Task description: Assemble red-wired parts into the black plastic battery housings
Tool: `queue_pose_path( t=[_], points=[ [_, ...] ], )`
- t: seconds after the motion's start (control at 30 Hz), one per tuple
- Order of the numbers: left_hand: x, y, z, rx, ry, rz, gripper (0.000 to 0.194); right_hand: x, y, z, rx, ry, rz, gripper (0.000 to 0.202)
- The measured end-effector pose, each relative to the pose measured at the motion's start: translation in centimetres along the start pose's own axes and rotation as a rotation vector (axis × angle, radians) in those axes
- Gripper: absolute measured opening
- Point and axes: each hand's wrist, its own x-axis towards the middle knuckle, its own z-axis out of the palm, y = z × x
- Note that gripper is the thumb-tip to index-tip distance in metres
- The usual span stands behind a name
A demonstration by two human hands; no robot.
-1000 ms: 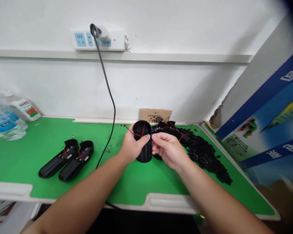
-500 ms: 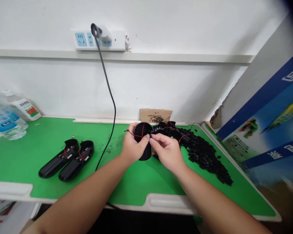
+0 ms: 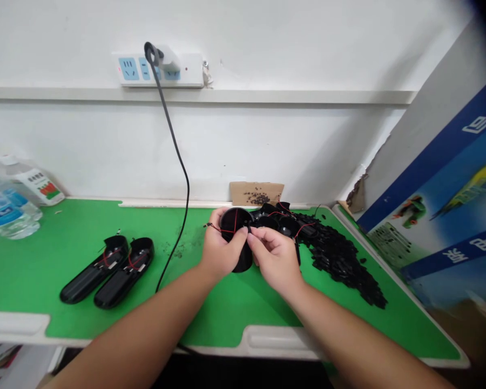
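A black rounded housing (image 3: 243,260) with red wires across its opening is held above the green table by my left hand (image 3: 222,246), whose fingers wrap its left side and whose thumb presses on its rim. My right hand (image 3: 276,256) is pinched at the housing's right edge, thumb and forefinger together; whatever is between them is too small to make out. Behind my right hand lie more black housings (image 3: 269,221) with red wires. Two similar black housings (image 3: 123,275) lie side by side on the left of the table.
Many small black parts (image 3: 340,259) are heaped at the right. A cardboard piece (image 3: 257,193) with tiny dark pieces is at the back. A black cable (image 3: 177,146) hangs from a power strip (image 3: 190,70). Bottles (image 3: 12,210) stand far left.
The view has shifted slightly. Both hands stay at the housing, with my right fingers still pinched at its edge; little else differs.
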Motion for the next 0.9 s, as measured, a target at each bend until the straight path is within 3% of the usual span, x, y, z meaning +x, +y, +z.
queue_pose_path(
  t=[0.33, 0.67, 0.9],
  points=[
    [0.11, 0.25, 0.01, -0.033, -0.002, -0.005, 0.035, -0.10, 0.18, -0.06, -0.039, 0.020, -0.041, 0.021],
    [0.74, 0.75, -0.47, -0.058, -0.048, -0.056, 0.033, 0.28, -0.08, -0.54, -0.404, -0.002, -0.400, 0.019],
    [0.98, 0.64, -0.64, -0.048, -0.106, -0.029, 0.034, 0.37, -0.63, -0.86, -0.461, -0.042, -0.462, 0.016]
  ],
)
